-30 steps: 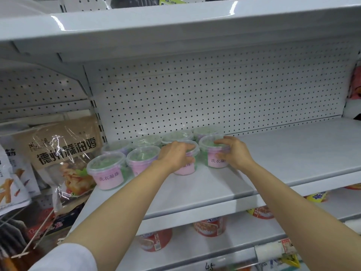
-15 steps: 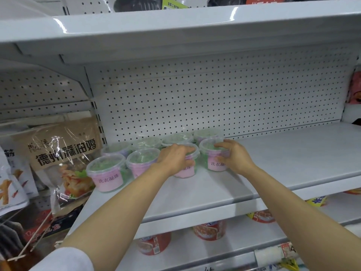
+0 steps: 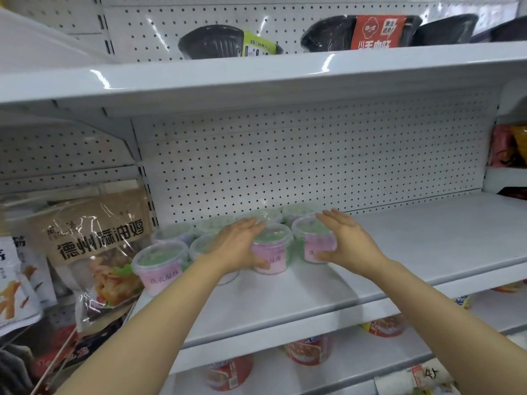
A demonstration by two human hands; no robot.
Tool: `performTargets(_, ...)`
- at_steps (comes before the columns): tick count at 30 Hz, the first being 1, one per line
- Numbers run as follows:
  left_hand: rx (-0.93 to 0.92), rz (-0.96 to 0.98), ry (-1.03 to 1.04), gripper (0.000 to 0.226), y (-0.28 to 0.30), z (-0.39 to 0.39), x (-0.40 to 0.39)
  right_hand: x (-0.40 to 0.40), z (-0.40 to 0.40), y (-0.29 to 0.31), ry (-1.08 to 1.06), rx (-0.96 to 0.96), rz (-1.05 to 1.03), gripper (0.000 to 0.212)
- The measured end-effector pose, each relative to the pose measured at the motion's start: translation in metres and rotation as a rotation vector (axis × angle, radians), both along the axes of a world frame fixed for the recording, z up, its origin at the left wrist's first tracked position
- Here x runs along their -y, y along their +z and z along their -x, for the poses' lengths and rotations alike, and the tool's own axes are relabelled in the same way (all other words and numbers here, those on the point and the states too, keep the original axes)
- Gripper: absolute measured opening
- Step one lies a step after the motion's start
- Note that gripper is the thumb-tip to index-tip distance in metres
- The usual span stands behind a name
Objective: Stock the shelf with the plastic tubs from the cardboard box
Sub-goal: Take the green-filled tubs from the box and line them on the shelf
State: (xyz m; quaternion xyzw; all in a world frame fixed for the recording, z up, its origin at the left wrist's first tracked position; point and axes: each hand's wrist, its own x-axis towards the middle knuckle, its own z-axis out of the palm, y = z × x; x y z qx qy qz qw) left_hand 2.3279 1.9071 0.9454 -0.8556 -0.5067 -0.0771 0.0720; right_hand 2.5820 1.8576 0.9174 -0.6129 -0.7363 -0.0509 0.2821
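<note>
Several clear plastic tubs with pink labels and green contents stand in two rows at the left of the white shelf (image 3: 413, 246). My left hand (image 3: 236, 248) lies with straight fingers against the left side of the middle front tub (image 3: 273, 253), thumb touching its base. My right hand (image 3: 349, 242) lies flat against the right side of the rightmost front tub (image 3: 312, 240). Another front tub (image 3: 161, 266) stands apart at the left. The cardboard box is out of view.
A brown snack bag (image 3: 94, 252) hangs just left of the tubs. The upper shelf (image 3: 256, 78) overhangs and carries black bowls (image 3: 216, 42). Red cup noodles (image 3: 309, 350) sit on the shelf below. The perforated back panel (image 3: 313, 161) closes the rear.
Both hands have gone from curled over the two tubs' lids to straight fingers at the tubs' outer sides. The view has tilted upward.
</note>
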Motion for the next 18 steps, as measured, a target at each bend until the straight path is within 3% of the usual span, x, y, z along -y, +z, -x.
performTargets(8,0.008,-0.109,-0.02,0.133,0.023,0.056,0.035,0.051,0.025,0.033,-0.058,0.102,-0.045,0.104)
performTargets(18,0.09,-0.212,-0.261,0.13,0.036,0.141,0.095,0.148,0.109,0.058,-0.29,0.156,-0.012,0.107)
